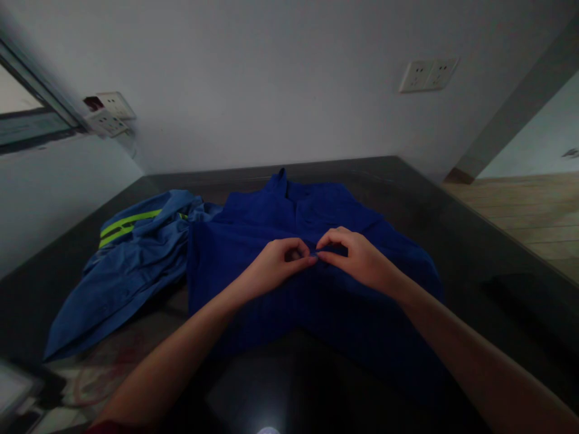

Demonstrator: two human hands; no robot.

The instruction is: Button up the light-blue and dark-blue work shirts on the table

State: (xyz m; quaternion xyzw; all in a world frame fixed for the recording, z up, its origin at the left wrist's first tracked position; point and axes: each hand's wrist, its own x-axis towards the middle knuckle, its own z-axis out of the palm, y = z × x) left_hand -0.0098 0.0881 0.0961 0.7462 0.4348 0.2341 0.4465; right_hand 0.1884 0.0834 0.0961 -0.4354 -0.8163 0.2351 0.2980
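A dark blue jacket (239, 241) lies spread out on a dark table, its collar (281, 181) toward the wall. Over the middle of its front, my left hand (274, 265) pinches the cloth between thumb and fingers. Right beside it, my right hand (359, 259) pinches the same spot, and the fingertips of both hands nearly meet. A small pale bit shows between the fingertips, too blurred to name. Both forearms reach across the lower part of the jacket, which is in deep shadow.
A lighter blue garment (131, 271) with yellow-green stripes lies crumpled on the left, touching the jacket. The dark table (375, 172) meets a white wall with sockets (427, 75). A dark flat object (525, 295) rests at right. Some blurred items sit at lower left.
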